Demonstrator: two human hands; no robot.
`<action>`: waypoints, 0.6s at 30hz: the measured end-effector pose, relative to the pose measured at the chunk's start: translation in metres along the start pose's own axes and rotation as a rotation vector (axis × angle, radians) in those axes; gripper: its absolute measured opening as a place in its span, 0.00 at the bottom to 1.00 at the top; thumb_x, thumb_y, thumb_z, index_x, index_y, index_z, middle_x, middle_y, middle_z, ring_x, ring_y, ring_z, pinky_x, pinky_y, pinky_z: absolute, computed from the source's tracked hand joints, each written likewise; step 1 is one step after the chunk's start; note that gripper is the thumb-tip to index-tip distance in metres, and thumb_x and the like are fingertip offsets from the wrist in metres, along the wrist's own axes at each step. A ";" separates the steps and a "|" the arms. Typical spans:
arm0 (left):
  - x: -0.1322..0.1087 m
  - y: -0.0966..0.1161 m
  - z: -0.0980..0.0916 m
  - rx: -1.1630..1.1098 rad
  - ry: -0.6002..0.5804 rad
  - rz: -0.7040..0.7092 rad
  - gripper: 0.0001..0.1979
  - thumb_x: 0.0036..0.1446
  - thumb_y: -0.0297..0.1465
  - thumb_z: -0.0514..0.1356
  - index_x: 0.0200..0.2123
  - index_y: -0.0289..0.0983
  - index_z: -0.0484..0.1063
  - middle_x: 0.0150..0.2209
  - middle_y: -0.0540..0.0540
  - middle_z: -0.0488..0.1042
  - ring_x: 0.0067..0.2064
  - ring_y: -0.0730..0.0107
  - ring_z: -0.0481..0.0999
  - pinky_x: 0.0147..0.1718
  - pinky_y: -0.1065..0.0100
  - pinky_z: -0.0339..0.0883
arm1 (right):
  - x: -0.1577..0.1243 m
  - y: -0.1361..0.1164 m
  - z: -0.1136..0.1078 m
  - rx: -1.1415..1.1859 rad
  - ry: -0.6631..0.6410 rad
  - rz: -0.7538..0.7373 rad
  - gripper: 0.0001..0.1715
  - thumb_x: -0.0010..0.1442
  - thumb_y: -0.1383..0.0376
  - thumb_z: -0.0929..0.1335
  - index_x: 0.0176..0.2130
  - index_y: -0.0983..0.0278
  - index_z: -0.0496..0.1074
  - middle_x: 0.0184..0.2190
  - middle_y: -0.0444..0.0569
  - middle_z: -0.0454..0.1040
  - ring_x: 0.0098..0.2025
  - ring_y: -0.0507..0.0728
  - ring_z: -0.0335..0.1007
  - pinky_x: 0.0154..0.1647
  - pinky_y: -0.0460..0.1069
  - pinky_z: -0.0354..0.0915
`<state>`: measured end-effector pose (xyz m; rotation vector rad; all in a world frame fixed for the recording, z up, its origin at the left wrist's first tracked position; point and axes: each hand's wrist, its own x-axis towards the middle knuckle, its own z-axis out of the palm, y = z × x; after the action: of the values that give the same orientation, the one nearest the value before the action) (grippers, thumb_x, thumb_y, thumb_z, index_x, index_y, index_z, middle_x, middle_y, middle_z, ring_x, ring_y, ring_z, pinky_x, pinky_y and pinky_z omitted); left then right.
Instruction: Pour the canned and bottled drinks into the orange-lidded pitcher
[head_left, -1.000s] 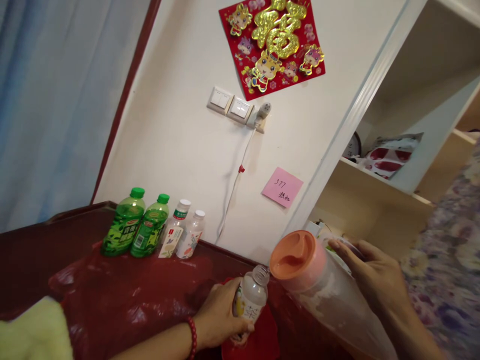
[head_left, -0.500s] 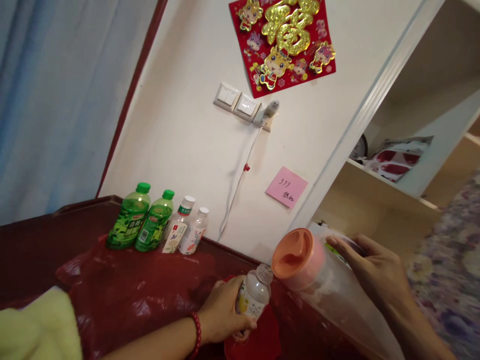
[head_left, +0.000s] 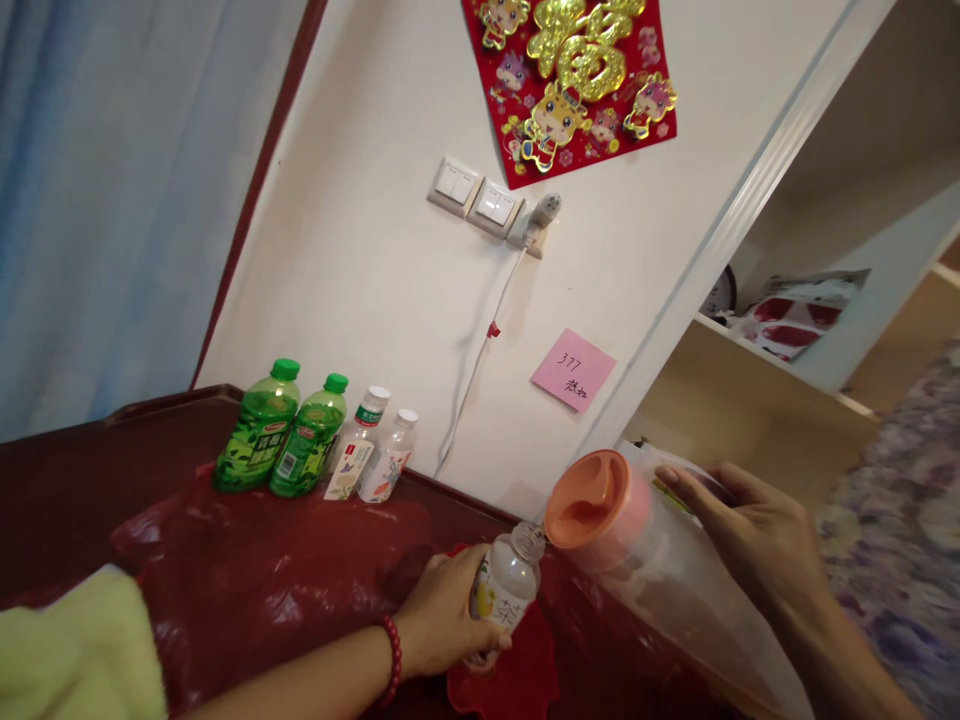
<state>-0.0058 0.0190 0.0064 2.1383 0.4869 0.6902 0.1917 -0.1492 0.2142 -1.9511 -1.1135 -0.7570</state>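
My left hand [head_left: 442, 615] is wrapped round a small clear bottle [head_left: 507, 585] with no cap, standing on a red cloth near the table's front. My right hand [head_left: 750, 540] grips a clear plastic jug [head_left: 660, 590] with an orange lid [head_left: 589, 498], tilted so the lid's spout sits right at the bottle's open mouth. A red bead bracelet [head_left: 391, 665] circles my left wrist.
Two green bottles [head_left: 259, 428] and two small white-capped bottles [head_left: 375, 457] stand in a row against the wall on the dark red table [head_left: 90, 470]. A yellow-green cloth [head_left: 75, 650] lies at the lower left. Open shelves [head_left: 757, 390] are at the right.
The view has shifted slightly, and the jug's lid has come a little closer to the bottle mouth. Both hands keep their holds.
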 end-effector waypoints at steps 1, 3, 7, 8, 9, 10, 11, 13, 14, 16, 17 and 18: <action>0.000 0.000 0.000 -0.008 0.001 0.002 0.30 0.40 0.39 0.73 0.50 0.45 0.74 0.48 0.50 0.80 0.48 0.53 0.76 0.50 0.61 0.64 | 0.000 0.000 0.000 -0.004 0.002 0.006 0.33 0.49 0.35 0.70 0.18 0.60 0.67 0.15 0.42 0.58 0.21 0.54 0.56 0.20 0.48 0.51; 0.000 0.000 0.000 -0.022 0.002 -0.005 0.31 0.40 0.38 0.73 0.50 0.45 0.74 0.47 0.51 0.80 0.48 0.53 0.76 0.49 0.61 0.64 | 0.000 0.000 -0.001 -0.006 -0.001 0.007 0.33 0.50 0.36 0.70 0.18 0.60 0.67 0.14 0.41 0.58 0.21 0.53 0.55 0.20 0.48 0.50; 0.001 -0.001 0.001 -0.033 0.003 -0.018 0.33 0.39 0.37 0.74 0.52 0.45 0.73 0.48 0.51 0.80 0.48 0.53 0.75 0.47 0.62 0.64 | 0.000 0.002 0.000 -0.002 -0.005 -0.028 0.33 0.51 0.36 0.70 0.19 0.60 0.67 0.15 0.40 0.57 0.21 0.53 0.54 0.21 0.48 0.50; 0.001 -0.001 0.001 -0.033 0.002 -0.019 0.32 0.39 0.37 0.73 0.52 0.45 0.73 0.48 0.51 0.80 0.48 0.53 0.75 0.47 0.62 0.64 | 0.000 0.003 0.000 -0.007 -0.005 -0.031 0.33 0.50 0.36 0.70 0.19 0.60 0.66 0.15 0.40 0.56 0.21 0.52 0.53 0.21 0.48 0.50; 0.001 -0.001 0.001 -0.032 0.001 -0.019 0.32 0.39 0.37 0.73 0.51 0.45 0.73 0.48 0.51 0.80 0.48 0.53 0.75 0.47 0.62 0.64 | 0.001 0.004 0.000 -0.013 -0.001 -0.030 0.34 0.50 0.35 0.70 0.18 0.60 0.65 0.15 0.40 0.56 0.21 0.52 0.53 0.21 0.48 0.50; 0.001 -0.001 0.001 -0.029 0.002 -0.021 0.32 0.39 0.37 0.73 0.51 0.45 0.73 0.48 0.51 0.80 0.48 0.52 0.75 0.48 0.62 0.64 | 0.001 0.005 -0.001 -0.020 0.002 -0.025 0.34 0.50 0.35 0.70 0.19 0.60 0.65 0.15 0.40 0.56 0.21 0.53 0.54 0.21 0.48 0.51; 0.001 -0.001 0.001 -0.026 0.001 -0.019 0.32 0.40 0.38 0.73 0.52 0.45 0.73 0.48 0.51 0.80 0.48 0.52 0.75 0.48 0.61 0.64 | 0.001 0.006 -0.001 -0.026 0.003 -0.017 0.34 0.50 0.34 0.70 0.19 0.60 0.66 0.15 0.40 0.57 0.21 0.53 0.54 0.22 0.48 0.51; 0.001 0.000 0.000 -0.019 -0.001 -0.012 0.33 0.40 0.38 0.73 0.52 0.45 0.73 0.49 0.50 0.79 0.49 0.53 0.75 0.51 0.60 0.63 | 0.002 0.007 -0.002 -0.040 0.004 -0.003 0.35 0.49 0.33 0.69 0.20 0.60 0.67 0.15 0.41 0.57 0.22 0.53 0.55 0.22 0.49 0.51; 0.001 0.000 0.000 -0.017 -0.004 -0.012 0.33 0.40 0.38 0.73 0.52 0.45 0.73 0.49 0.50 0.79 0.49 0.53 0.75 0.51 0.60 0.63 | 0.002 0.007 -0.002 -0.047 0.005 -0.003 0.35 0.49 0.33 0.69 0.20 0.60 0.67 0.15 0.41 0.57 0.22 0.53 0.55 0.23 0.49 0.51; 0.001 0.000 0.000 -0.019 -0.005 -0.015 0.33 0.40 0.38 0.74 0.52 0.45 0.73 0.49 0.50 0.80 0.48 0.53 0.76 0.50 0.61 0.64 | 0.002 0.006 -0.003 -0.051 0.005 -0.008 0.35 0.49 0.33 0.69 0.20 0.60 0.67 0.15 0.40 0.56 0.22 0.53 0.54 0.23 0.49 0.51; 0.001 0.000 0.000 -0.023 -0.005 -0.014 0.32 0.39 0.38 0.74 0.51 0.45 0.73 0.48 0.51 0.80 0.48 0.53 0.76 0.49 0.62 0.64 | 0.002 0.006 -0.003 -0.047 0.006 -0.008 0.35 0.49 0.33 0.69 0.19 0.60 0.67 0.15 0.40 0.56 0.21 0.53 0.54 0.22 0.49 0.51; 0.002 -0.001 0.001 -0.026 -0.003 -0.013 0.32 0.39 0.38 0.74 0.51 0.45 0.73 0.48 0.51 0.80 0.48 0.53 0.76 0.48 0.62 0.65 | 0.003 0.005 -0.004 -0.044 0.005 -0.007 0.35 0.49 0.33 0.69 0.20 0.60 0.67 0.15 0.40 0.55 0.21 0.53 0.53 0.22 0.49 0.51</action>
<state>-0.0043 0.0199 0.0058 2.1094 0.4869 0.6829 0.1972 -0.1528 0.2166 -1.9823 -1.1095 -0.7958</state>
